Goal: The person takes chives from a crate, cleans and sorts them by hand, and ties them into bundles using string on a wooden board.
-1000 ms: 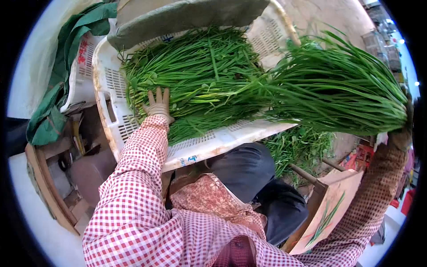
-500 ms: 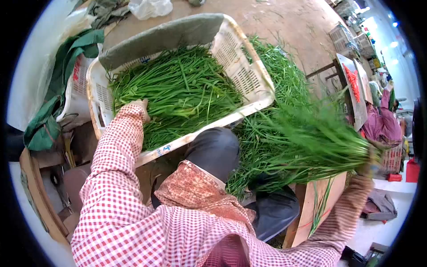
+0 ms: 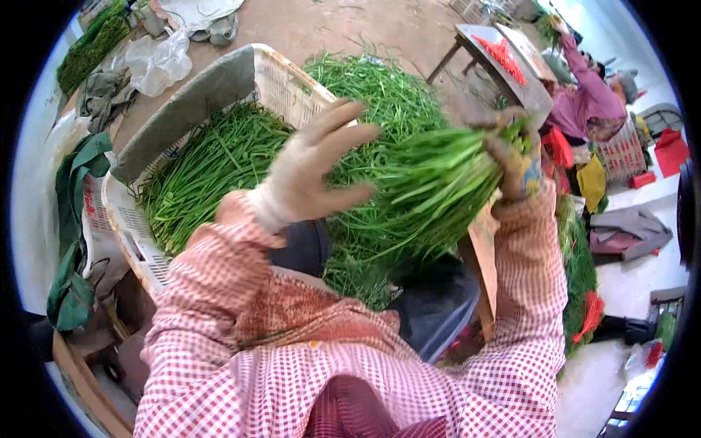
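Observation:
My left hand (image 3: pixel 310 168), in a pale glove, hangs in the air before the crate's right end with its fingers spread and nothing in them. Off to the right, my gloved right hand (image 3: pixel 517 164) is closed round the stem end of a bunch of chives (image 3: pixel 434 182), whose leaves fan out leftward. The white plastic crate (image 3: pixel 292 91), lined with grey cloth, stands tilted at the left with long chives (image 3: pixel 212 175) laid inside. Behind the held bunch, a heap of loose chives (image 3: pixel 380 91) covers the floor.
A table (image 3: pixel 478 58) with red ties on it is at the upper right, beside a co-worker (image 3: pixel 588 102) in a pink top. Green cloth (image 3: pixel 77 190) hangs at the left. A wooden board (image 3: pixel 482 241) stands near my right knee.
My left hand has come up out of the crate and moved right, fingers now spread. My right hand has brought the bunch of chives up and inward. The view has shifted right.

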Action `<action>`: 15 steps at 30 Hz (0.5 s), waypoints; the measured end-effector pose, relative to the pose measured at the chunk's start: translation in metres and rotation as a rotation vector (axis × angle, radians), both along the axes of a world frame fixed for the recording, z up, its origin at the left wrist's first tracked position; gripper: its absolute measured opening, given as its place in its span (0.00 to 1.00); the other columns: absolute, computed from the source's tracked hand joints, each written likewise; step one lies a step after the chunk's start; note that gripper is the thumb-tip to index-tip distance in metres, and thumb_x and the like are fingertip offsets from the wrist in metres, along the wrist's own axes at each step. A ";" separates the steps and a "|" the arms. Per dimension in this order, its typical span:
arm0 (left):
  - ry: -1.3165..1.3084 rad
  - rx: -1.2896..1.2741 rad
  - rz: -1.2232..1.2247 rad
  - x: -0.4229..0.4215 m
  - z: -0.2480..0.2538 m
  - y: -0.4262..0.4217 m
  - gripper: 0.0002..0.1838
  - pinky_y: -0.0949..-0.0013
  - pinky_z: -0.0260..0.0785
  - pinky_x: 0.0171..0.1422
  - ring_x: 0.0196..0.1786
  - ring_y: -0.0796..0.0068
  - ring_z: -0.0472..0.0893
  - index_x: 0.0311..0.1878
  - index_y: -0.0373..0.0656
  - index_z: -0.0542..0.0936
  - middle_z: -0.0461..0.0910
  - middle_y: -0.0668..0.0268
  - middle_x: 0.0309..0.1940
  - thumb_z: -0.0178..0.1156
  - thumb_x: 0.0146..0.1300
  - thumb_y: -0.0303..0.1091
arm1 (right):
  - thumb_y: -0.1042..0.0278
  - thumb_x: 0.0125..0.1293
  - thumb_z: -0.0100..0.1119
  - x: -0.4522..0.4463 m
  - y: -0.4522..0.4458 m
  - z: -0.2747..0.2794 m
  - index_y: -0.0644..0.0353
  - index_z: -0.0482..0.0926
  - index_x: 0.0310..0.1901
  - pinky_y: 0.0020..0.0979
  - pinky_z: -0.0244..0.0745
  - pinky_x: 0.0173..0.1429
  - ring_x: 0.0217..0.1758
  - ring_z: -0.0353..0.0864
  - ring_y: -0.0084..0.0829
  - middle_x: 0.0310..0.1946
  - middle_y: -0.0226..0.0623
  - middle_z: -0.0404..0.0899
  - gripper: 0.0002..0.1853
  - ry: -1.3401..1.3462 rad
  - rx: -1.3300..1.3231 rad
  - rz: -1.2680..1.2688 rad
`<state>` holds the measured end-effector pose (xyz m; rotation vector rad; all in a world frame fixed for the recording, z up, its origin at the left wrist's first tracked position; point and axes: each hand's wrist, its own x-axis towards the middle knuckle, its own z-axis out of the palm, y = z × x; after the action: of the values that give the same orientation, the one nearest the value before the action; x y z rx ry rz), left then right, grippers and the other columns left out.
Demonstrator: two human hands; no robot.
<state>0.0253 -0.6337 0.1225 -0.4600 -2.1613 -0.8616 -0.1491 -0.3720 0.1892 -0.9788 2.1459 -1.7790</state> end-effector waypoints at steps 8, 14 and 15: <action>-0.913 -0.600 -0.163 -0.010 -0.081 0.131 0.40 0.57 0.71 0.65 0.67 0.46 0.68 0.70 0.41 0.62 0.52 0.45 0.73 0.62 0.51 0.23 | 0.71 0.55 0.61 -0.021 0.000 0.056 0.60 0.75 0.45 0.33 0.77 0.52 0.45 0.81 0.33 0.41 0.43 0.83 0.15 0.325 -0.091 -0.156; -1.318 -0.890 -0.338 0.048 -0.099 0.124 0.30 0.52 0.77 0.50 0.55 0.50 0.79 0.68 0.54 0.67 0.70 0.51 0.63 0.56 0.60 0.31 | 0.70 0.61 0.63 -0.082 0.011 0.107 0.54 0.79 0.54 0.33 0.81 0.52 0.47 0.82 0.37 0.51 0.42 0.79 0.18 0.423 -0.078 -0.485; -1.244 -0.954 -0.317 0.052 -0.070 0.122 0.25 0.53 0.76 0.51 0.54 0.50 0.80 0.62 0.51 0.73 0.78 0.52 0.54 0.57 0.59 0.34 | 0.69 0.62 0.62 -0.070 0.001 0.104 0.56 0.78 0.54 0.31 0.82 0.50 0.46 0.82 0.35 0.48 0.40 0.81 0.18 0.467 -0.116 -0.351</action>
<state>0.0769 -0.5115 0.0528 -0.8851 -3.7176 -0.1107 -0.2187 -0.3712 0.2933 -1.2064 2.6603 -2.0055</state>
